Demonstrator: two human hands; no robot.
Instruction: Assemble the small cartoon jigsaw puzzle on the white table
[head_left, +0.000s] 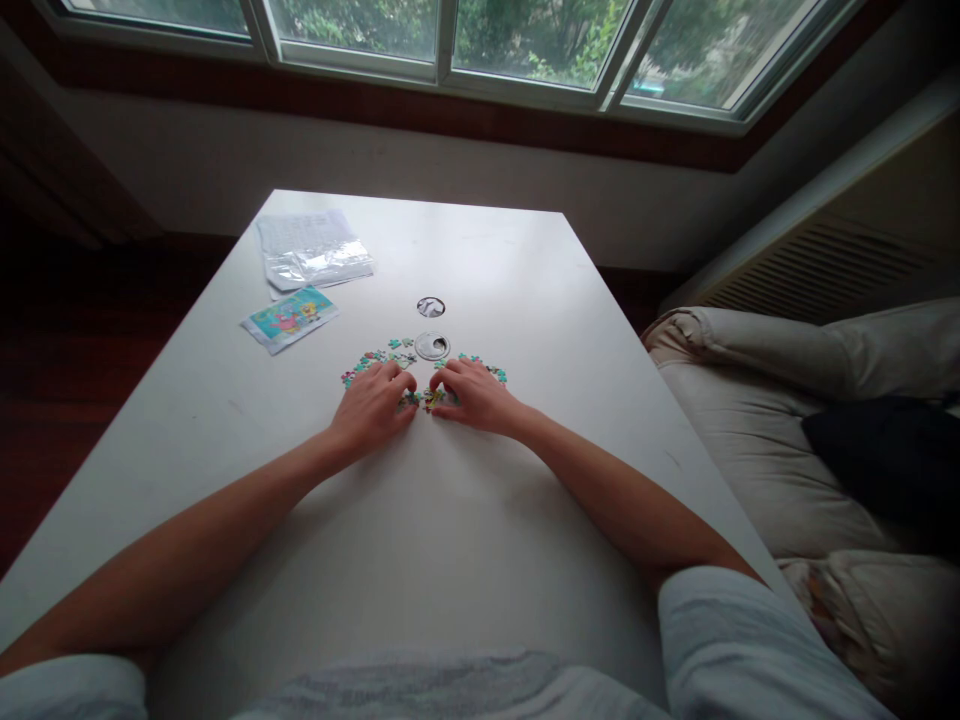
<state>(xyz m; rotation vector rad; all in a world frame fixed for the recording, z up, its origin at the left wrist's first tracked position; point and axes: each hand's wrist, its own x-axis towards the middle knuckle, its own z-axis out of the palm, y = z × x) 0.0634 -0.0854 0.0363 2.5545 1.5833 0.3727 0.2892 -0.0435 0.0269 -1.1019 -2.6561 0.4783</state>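
Small colourful jigsaw pieces lie scattered in the middle of a white table. My left hand rests on the table with its fingers curled, fingertips pressing on a few joined pieces. My right hand mirrors it from the other side, fingers bent and pinching at the same small cluster. The two hands nearly touch. More loose pieces lie just beyond my right hand.
Two small round tin parts sit just past the pieces. A cartoon picture card and a clear plastic bag lie at the far left. A cushioned sofa stands right of the table; windows run along the far wall.
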